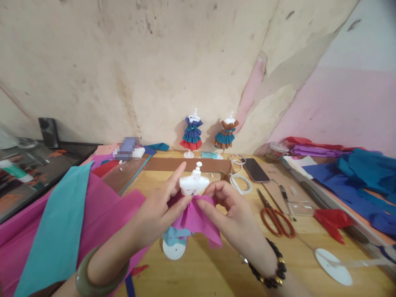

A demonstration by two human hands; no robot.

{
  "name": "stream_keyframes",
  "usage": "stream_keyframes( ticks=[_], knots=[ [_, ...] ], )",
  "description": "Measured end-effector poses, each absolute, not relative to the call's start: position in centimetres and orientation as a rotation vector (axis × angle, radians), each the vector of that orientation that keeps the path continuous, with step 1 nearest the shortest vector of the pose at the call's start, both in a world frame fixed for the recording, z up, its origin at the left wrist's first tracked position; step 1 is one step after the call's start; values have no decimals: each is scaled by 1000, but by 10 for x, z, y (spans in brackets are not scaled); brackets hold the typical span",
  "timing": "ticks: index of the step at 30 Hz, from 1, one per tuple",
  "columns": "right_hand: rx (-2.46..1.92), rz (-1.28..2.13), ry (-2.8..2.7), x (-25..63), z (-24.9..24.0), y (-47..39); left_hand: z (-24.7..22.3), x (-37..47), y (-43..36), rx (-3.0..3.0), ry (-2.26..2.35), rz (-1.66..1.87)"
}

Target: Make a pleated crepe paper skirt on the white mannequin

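In front of me is a small white dress form (194, 184), tilted, its round base (175, 249) showing below. A gathered magenta crepe-paper skirt (198, 216) hangs around its body, with a light-blue paper layer (176, 235) beneath. My left hand (161, 202) closes on the form from the left, thumb pressing the skirt's upper edge. On the other side, my right hand (227, 206) pinches the same magenta edge between thumb and fingers. Part of the form is hidden by the skirt and my fingers.
Two dressed mini forms (192, 134) (227, 136) stand by the wall. Red-handled scissors (276, 218), a phone (256, 170) and a pen (287, 202) lie at right. Magenta paper (105, 206) and a turquoise strip (55, 231) spread at left. Another white base (333, 266) is at lower right.
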State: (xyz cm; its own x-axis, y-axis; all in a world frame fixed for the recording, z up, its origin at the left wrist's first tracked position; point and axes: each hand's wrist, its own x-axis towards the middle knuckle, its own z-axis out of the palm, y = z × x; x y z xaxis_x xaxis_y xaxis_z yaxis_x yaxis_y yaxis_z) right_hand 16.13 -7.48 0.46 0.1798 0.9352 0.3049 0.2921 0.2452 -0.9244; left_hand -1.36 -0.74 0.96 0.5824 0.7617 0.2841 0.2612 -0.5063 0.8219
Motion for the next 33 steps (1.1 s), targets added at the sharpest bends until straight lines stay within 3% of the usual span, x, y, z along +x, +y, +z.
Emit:
stream_keyframes(
  ticks=[14, 27, 33],
  knots=[
    [-1174, 783, -1521, 166, -2, -76, 15, -23, -10, 1838, 516, 759],
    [-1127, 755, -1549, 168, -5, -72, 18, -23, -7, 2008, 608, 721],
    [-1113, 973, -1328, 174, -7, -68, 11, -25, -6, 2109, 727, 852]
  ],
)
